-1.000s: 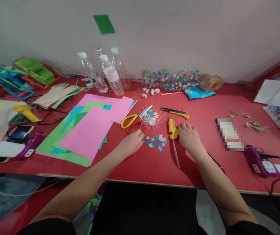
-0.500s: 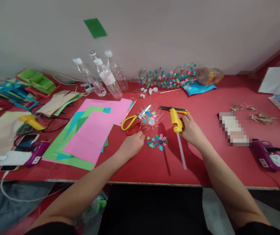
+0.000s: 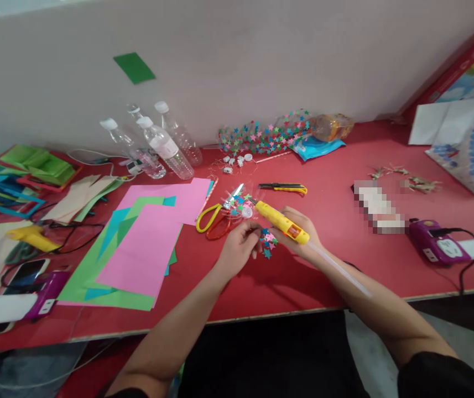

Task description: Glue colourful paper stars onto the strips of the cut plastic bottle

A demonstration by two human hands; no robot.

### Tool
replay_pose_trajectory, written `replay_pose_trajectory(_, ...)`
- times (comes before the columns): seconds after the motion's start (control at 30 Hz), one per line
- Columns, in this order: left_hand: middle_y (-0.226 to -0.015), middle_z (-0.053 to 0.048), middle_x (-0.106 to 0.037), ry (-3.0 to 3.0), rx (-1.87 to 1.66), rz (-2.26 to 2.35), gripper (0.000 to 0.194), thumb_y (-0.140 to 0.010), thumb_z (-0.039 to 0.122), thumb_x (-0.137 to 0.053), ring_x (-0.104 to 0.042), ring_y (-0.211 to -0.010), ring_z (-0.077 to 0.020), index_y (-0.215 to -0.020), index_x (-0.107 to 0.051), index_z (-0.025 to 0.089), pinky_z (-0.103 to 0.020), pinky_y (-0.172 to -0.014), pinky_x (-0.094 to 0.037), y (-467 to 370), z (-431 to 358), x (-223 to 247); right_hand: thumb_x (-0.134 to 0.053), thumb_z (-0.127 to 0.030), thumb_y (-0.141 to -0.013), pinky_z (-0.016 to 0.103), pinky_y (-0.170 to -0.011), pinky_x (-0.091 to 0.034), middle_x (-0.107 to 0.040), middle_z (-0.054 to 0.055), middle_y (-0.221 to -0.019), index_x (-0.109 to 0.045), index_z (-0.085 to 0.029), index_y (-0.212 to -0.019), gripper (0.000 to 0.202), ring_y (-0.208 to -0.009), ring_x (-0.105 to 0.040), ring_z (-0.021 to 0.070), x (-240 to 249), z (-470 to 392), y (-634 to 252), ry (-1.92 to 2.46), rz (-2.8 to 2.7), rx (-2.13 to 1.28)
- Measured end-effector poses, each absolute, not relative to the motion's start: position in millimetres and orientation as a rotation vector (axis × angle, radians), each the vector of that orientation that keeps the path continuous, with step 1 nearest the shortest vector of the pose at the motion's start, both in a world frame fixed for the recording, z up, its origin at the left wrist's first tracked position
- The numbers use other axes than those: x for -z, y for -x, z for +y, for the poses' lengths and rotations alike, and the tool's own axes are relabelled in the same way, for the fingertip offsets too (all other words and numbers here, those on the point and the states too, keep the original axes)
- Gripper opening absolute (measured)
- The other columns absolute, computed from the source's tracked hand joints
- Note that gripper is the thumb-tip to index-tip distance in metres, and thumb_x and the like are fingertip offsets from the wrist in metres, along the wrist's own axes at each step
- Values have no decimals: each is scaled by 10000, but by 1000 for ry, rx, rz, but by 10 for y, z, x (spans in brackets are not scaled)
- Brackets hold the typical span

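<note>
My right hand [image 3: 298, 235] grips a yellow glue gun [image 3: 281, 222] above the red table [image 3: 336, 221]. The gun's nozzle points left and a clear glue stick [image 3: 340, 270] sticks out behind it over my forearm. My left hand [image 3: 239, 249] is raised just left of the nozzle, fingertips pinched on what looks like a small paper star. A little pile of coloured paper stars [image 3: 268, 243] lies on the table between the two hands. Beyond it sit a clear plastic piece dotted with stars [image 3: 243, 207] and yellow-handled scissors [image 3: 211, 216].
A utility knife [image 3: 284, 188] lies behind the hands. Pink, green and blue paper sheets [image 3: 145, 243] spread to the left, water bottles [image 3: 162, 146] stand by the wall, and star-covered bottles [image 3: 261, 137] lie further right. A purple power strip [image 3: 438, 247] sits right; a second glue gun [image 3: 33, 237] and phone [image 3: 25, 272] far left.
My right hand lifted the glue gun off the table and swung its nozzle left. My left hand rose from the star pile with fingers pinched. The view tilted.
</note>
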State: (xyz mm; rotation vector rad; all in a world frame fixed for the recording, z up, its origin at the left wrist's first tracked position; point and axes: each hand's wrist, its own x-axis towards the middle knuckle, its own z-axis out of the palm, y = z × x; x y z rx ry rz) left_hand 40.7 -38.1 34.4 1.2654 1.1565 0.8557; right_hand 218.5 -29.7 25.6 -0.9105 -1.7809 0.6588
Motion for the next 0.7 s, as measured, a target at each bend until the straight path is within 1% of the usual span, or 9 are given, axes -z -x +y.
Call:
replay_pose_trajectory(0.13, -508, 59, -534, -1284, -910, 1116, 191, -797, 359, -560, -457, -397, -90, -839, -543, 174, -207, -400, -388, -488, -401, -377, -613, -301, -867, 236, -620, -446, -571, -5, -769, -547, -202, -744, 172, -675, -565, 114, -180, -274, -2196, 866, -1810, -660)
replay_pose_trajectory(0.33, -535, 58, -530, -1369, -967, 1155, 130, -813, 310, -594, -459, -407, -89, -811, -548, 188, -210, -414, -384, -495, -439, -353, -578, -289, -879, 248, -629, -463, -578, 9, -775, -531, -209, -738, 169, -685, -558, 125, -134, -277, -2213, 886, -1762, -527)
replay_pose_trajectory(0.4, -543, 50, -525, -1420, -974, 1193, 156, -833, 321, -589, -466, -430, -88, -758, -549, 190, -207, -428, -379, -478, -446, -330, -576, -284, -883, 255, -642, -472, -587, 19, -799, -542, -210, -767, 142, -706, -566, 132, -145, -288, -2229, 892, -1740, -447)
replay_pose_trajectory(0.5, -547, 42, -521, -1487, -964, 1182, 224, -852, 354, -578, -471, -454, -82, -709, -571, 183, -203, -451, -378, -482, -443, -310, -522, -252, -920, 260, -650, -480, -601, 44, -849, -571, -208, -850, 96, -744, -588, 144, -171, -325, -2238, 865, -1773, -335)
replay_pose_trajectory(0.6, -553, 45, -532, -1457, -989, 1110, 205, -824, 357, -603, -474, -450, -76, -724, -589, 178, -198, -458, -391, -529, -430, -315, -477, -236, -945, 260, -624, -478, -615, 62, -856, -587, -199, -896, 125, -725, -599, 150, -196, -369, -2224, 849, -1862, -242)
replay_pose_trajectory(0.7, -522, 46, -529, -1355, -1001, 1081, 243, -784, 382, -642, -473, -425, -71, -688, -577, 169, -189, -438, -391, -568, -407, -344, -460, -225, -952, 262, -603, -473, -626, 74, -839, -584, -186, -899, 140, -696, -593, 151, -207, -388, -2208, 840, -1909, -129)
